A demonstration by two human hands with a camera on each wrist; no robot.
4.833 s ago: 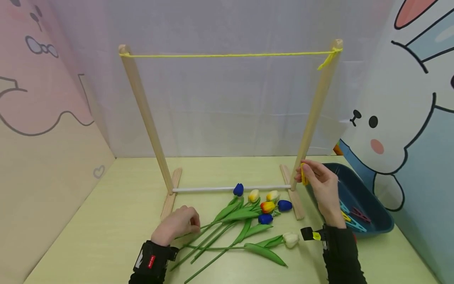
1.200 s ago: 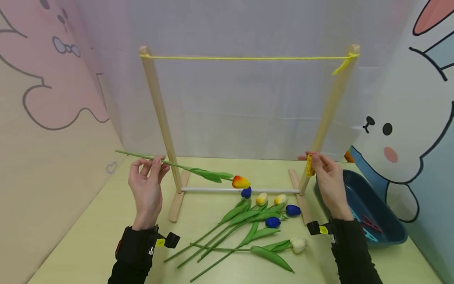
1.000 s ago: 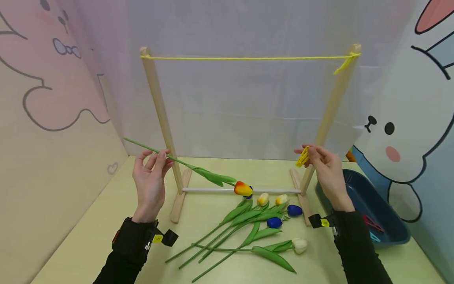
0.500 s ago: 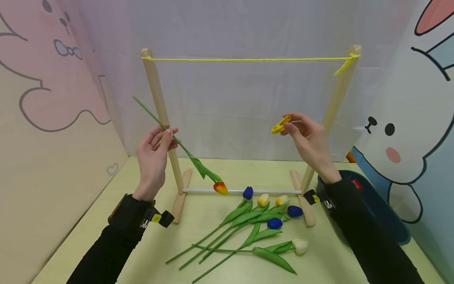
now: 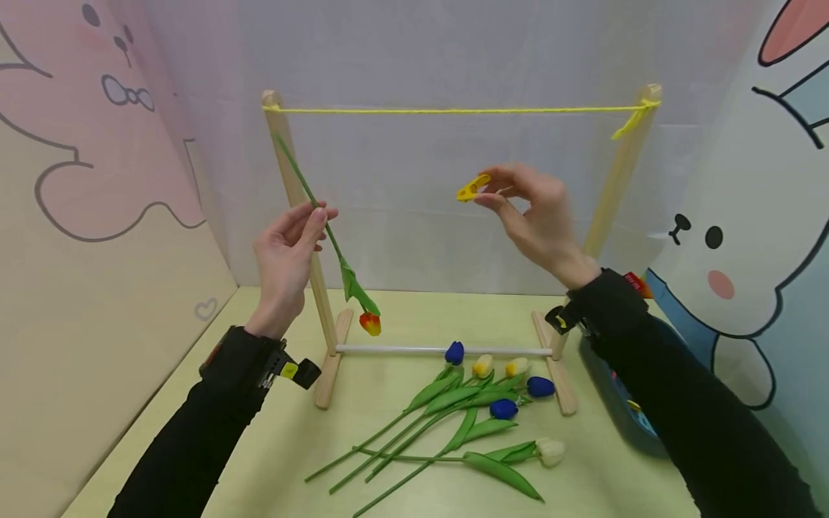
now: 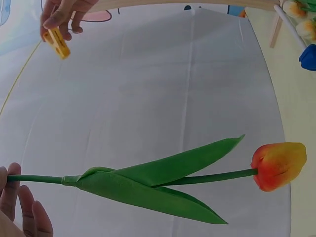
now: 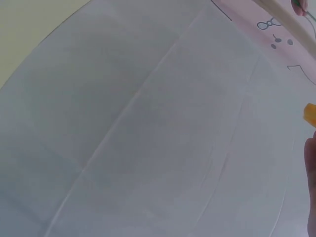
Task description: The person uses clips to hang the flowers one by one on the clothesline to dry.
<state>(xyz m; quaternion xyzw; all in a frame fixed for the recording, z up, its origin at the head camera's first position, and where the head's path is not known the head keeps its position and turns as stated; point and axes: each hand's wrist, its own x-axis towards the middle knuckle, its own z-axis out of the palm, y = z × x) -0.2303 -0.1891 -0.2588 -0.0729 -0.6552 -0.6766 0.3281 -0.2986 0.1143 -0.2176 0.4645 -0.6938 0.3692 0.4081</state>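
- The left hand (image 5: 285,252) pinches the stem of a red-and-yellow tulip (image 5: 352,283) between thumb and fingers.
- This tulip slants in the air at the left, bloom down, its stem end up in front of the left post (image 5: 289,171).
- The right hand (image 5: 536,210) pinches a yellow clothespin (image 5: 473,188) between thumb and fingertips, right of the tulip and well apart from it.
- Both hands are raised below a yellow string (image 5: 440,111) that runs from the left post to the right post (image 5: 615,191).
- A white rod (image 5: 395,350) joins the posts low down.
- On the pale table (image 5: 259,439), more tulips (image 5: 447,403) lie loosely crossed, with blue, cream-yellow and white blooms, stems toward the near left.
- At the right stands a dark blue basin (image 5: 618,399), partly hidden by the right sleeve (image 5: 686,388).
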